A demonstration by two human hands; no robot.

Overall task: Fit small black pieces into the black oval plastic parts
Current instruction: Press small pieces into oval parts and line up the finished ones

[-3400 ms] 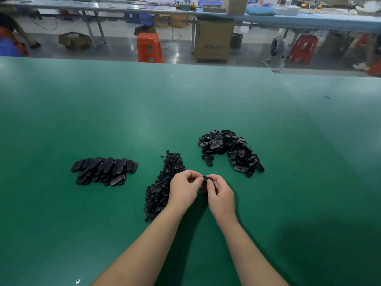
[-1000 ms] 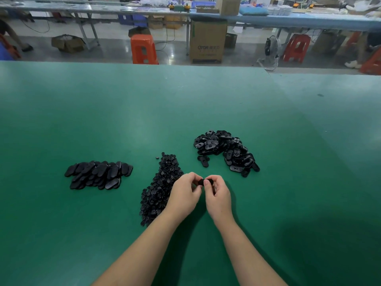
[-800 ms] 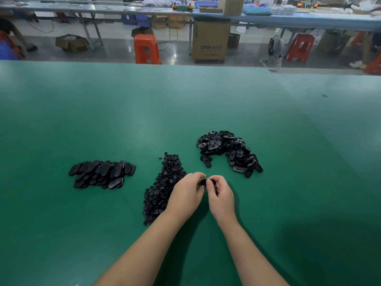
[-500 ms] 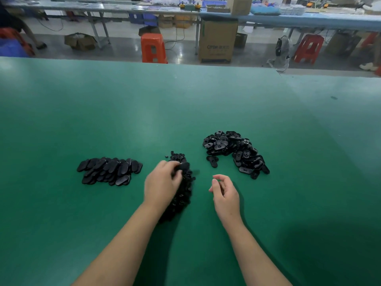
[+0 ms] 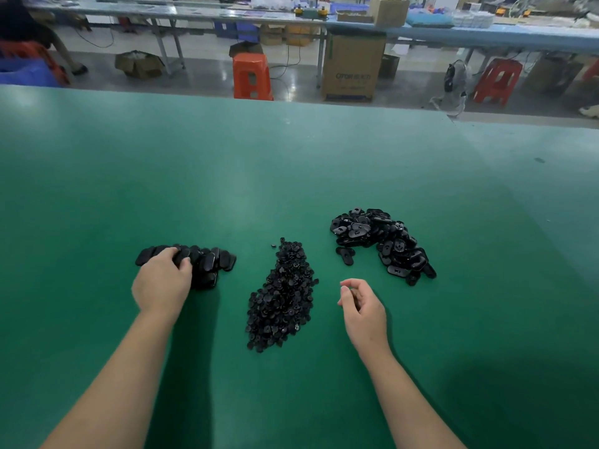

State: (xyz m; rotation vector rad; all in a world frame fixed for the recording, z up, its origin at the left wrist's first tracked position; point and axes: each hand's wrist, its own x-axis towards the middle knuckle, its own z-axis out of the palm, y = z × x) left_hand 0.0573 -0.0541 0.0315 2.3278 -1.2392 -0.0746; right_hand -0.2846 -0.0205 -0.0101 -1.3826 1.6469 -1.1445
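On matte green table (image 5: 291,176): left hand (image 5: 162,281) touching glossy ovals (image 5: 210,259).

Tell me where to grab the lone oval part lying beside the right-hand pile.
Pinch the lone oval part across its narrow width, coming from above with the free right hand. It lies flat on the green table, apart from the pile.
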